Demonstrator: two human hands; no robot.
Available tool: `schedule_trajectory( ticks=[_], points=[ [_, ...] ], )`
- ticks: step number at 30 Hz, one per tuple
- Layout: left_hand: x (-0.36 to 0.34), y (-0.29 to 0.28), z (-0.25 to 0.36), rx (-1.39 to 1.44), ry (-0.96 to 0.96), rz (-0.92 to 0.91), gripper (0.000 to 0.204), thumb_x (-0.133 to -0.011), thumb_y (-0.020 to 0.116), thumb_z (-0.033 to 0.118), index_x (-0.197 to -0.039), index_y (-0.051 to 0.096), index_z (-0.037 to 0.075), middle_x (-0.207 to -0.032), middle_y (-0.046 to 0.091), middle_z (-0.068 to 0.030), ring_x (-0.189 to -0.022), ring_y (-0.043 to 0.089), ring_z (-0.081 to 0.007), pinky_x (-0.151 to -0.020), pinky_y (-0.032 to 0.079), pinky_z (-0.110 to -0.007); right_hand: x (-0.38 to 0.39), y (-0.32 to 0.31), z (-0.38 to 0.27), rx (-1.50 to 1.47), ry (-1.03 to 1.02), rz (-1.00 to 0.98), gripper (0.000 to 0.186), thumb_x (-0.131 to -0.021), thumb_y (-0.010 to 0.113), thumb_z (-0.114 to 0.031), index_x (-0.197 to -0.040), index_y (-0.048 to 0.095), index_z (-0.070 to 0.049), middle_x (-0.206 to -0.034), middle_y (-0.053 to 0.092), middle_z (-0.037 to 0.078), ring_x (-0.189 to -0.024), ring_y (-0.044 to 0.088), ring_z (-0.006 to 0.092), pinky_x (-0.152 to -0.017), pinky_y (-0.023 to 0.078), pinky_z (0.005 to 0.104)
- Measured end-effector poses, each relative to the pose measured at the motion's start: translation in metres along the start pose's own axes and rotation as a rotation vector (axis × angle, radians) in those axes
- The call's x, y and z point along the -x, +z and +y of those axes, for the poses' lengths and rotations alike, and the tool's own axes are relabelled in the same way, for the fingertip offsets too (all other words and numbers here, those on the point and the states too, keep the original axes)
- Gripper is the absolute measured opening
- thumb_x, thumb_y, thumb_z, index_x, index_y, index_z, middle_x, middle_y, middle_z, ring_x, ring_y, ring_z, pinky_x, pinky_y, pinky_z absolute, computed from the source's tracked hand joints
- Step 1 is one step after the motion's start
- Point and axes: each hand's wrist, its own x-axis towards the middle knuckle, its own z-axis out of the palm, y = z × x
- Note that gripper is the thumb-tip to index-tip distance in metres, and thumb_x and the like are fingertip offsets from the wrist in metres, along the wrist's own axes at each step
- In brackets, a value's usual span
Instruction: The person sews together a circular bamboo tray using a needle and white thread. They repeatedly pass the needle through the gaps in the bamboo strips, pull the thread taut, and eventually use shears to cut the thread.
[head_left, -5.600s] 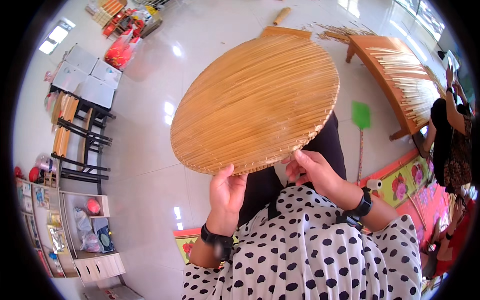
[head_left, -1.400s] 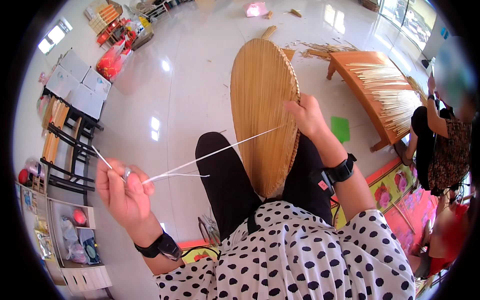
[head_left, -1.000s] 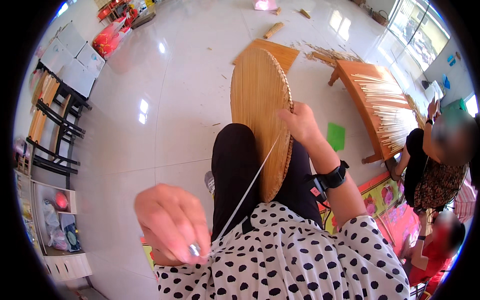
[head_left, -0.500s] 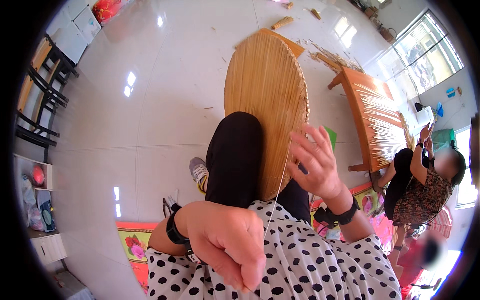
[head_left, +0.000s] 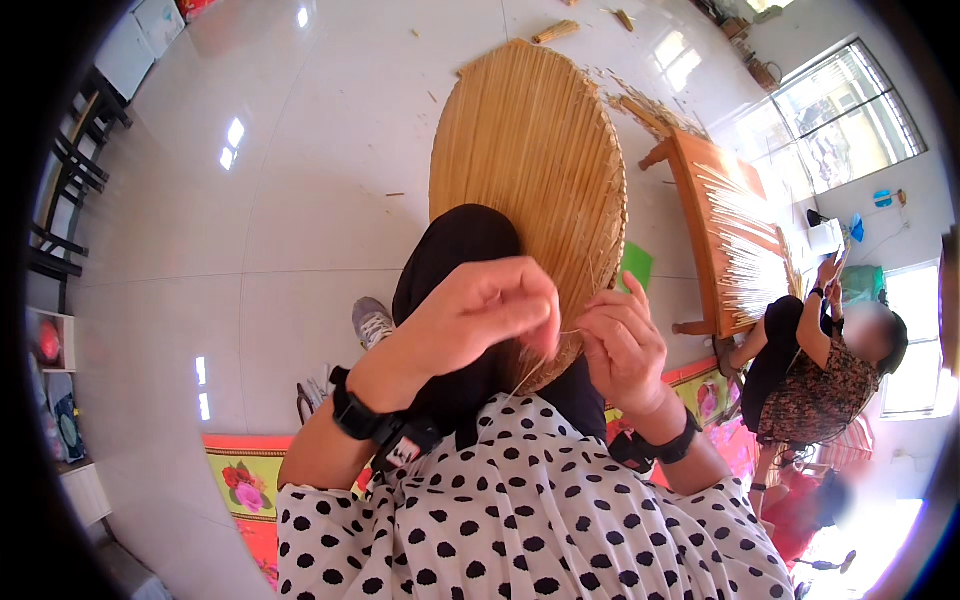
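A long oval panel of straight, straw-coloured stalks with a braided rim [head_left: 525,140] lies across my lap, leaning against my dark-trousered knee. Above its near end my left hand [head_left: 480,318] is closed, fingers curled and the tips blurred. My right hand [head_left: 625,345] pinches a thin pale thread [head_left: 569,331] beside the panel's right edge, thumb and forefinger together, the other fingers bent. This thread spans the small gap to my left fingers. Another fine strand hangs toward my polka-dot top [head_left: 530,480] at the panel's lower tip.
To the right, a low wooden table [head_left: 685,200] bears rows of pale stalks [head_left: 745,250]; a person [head_left: 815,375] sits beside it. Loose stalks [head_left: 645,112] and a bundle [head_left: 556,32] lie on the tiled floor. Black-framed chairs [head_left: 80,150] stand left. A green sheet [head_left: 637,268] shows beside the panel.
My left hand has risen from near my waist to above the panel's near end. My right hand has gone from spread fingers to a pinch and dropped slightly; the hands are closer together.
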Motion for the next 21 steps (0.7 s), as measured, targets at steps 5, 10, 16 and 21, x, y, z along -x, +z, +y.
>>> schedule_trajectory(
  ticks=[5, 10, 16, 21],
  points=[
    [-0.023, -0.007, -0.046, -0.180, 0.128, 0.104, 0.014, -0.099, 0.050, 0.011, -0.088, 0.053, 0.004, -0.106, 0.054, -0.0068, -0.123, 0.047, -0.0237, -0.104, 0.037, -0.037, -0.005, 0.001, -0.019, 0.071, 0.085, 0.012, 0.020, -0.071, 0.067, 0.006, -0.089, 0.064, -0.003, -0.087, 0.064, 0.007, -0.088, 0.064, 0.0230, -0.080, 0.042, 0.0368],
    [-0.014, 0.006, -0.052, -0.272, 0.186, 0.109, 0.014, -0.099, 0.049, 0.009, -0.087, 0.052, 0.002, -0.104, 0.053, -0.0079, -0.138, 0.035, -0.0266, -0.111, 0.028, -0.039, -0.002, 0.008, -0.023, 0.074, 0.134, 0.064, 0.018, -0.072, 0.066, 0.006, -0.087, 0.064, -0.004, -0.083, 0.064, 0.004, -0.085, 0.064, 0.0205, -0.068, 0.036, 0.0314],
    [-0.015, 0.003, -0.052, -0.295, 0.159, 0.102, 0.013, -0.099, 0.049, 0.008, -0.089, 0.052, 0.000, -0.105, 0.054, -0.0098, -0.139, 0.035, -0.0280, -0.109, 0.030, -0.038, 0.000, 0.016, -0.029, 0.120, 0.121, 0.002, 0.017, -0.071, 0.064, 0.005, -0.086, 0.063, -0.004, -0.082, 0.063, 0.004, -0.082, 0.064, 0.0190, -0.065, 0.035, 0.0314],
    [-0.011, -0.005, -0.047, -0.221, 0.128, 0.153, 0.013, -0.097, 0.053, 0.008, -0.089, 0.055, -0.001, -0.103, 0.059, -0.0108, -0.121, 0.054, -0.0230, -0.091, 0.046, -0.031, 0.004, 0.018, -0.028, 0.134, 0.058, 0.007, 0.018, -0.070, 0.065, 0.004, -0.086, 0.063, -0.004, -0.082, 0.062, 0.004, -0.082, 0.064, 0.0190, -0.067, 0.034, 0.0315]
  ],
)
